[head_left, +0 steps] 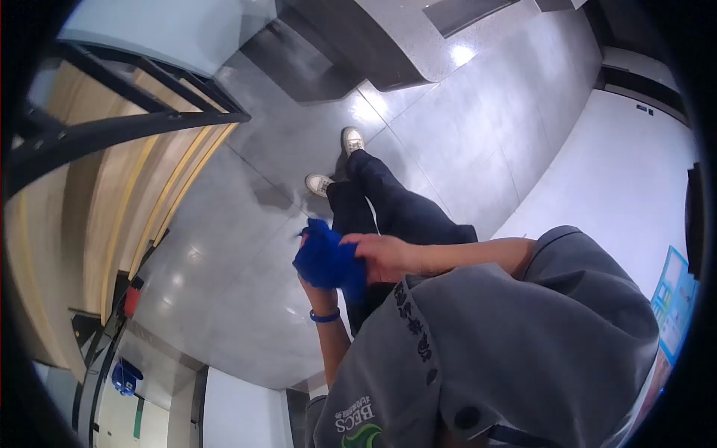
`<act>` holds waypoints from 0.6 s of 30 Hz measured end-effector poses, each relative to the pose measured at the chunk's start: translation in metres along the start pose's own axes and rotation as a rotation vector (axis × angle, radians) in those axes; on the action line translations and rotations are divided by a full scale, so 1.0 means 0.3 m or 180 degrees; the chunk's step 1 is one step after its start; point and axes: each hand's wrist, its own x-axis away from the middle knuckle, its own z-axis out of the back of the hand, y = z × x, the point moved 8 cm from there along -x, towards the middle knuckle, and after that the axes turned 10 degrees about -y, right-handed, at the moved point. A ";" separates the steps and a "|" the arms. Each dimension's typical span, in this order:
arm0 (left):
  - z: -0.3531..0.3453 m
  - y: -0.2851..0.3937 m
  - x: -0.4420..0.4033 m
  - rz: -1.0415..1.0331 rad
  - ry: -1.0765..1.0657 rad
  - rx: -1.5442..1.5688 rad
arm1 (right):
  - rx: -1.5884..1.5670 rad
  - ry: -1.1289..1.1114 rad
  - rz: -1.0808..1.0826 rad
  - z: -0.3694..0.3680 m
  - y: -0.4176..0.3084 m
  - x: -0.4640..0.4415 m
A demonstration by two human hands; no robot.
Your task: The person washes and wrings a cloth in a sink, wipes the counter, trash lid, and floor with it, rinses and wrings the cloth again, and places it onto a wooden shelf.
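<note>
Two hands, one bunched blue cloth [321, 257]. Left hand [308, 288] mostly hidden, closure unclear; right hand [382, 255] half-curled at right edge, grip unclear. Likely gathering cloth; next calls for steady support.

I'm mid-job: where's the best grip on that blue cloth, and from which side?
Probably pinch the blue cloth at its crumpled upper peak, coming from the shoes' side. That end juts up toward the floor ahead, while the right hand overlaps its right edge and the left hand sits behind its lower part.
</note>
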 end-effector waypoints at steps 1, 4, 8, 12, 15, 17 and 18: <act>-0.005 -0.068 0.030 0.0374 0.0368 0.1559 | -0.0771 0.0113 -0.0002 0.017 -0.004 0.013; -0.041 -0.023 0.080 0.1094 0.0762 0.3244 | -0.0182 0.0928 0.0370 0.231 -0.045 0.045; -0.067 -0.022 0.116 0.1160 0.0466 0.2255 | 0.2319 0.1001 0.1002 0.216 -0.208 0.145; -0.187 0.033 0.103 0.1283 0.0181 0.2698 | 0.4368 0.0428 0.0992 0.122 -0.160 0.090; -0.292 0.068 0.096 0.1545 0.0188 0.3914 | 0.2546 0.0416 0.0686 0.185 -0.098 0.068; -0.346 0.029 0.108 0.1703 0.0168 0.4249 | 0.2211 0.0809 0.0549 0.243 -0.086 0.082; -0.372 0.036 0.095 0.1684 0.0109 0.4356 | 0.1988 0.1032 0.0459 0.273 -0.085 0.091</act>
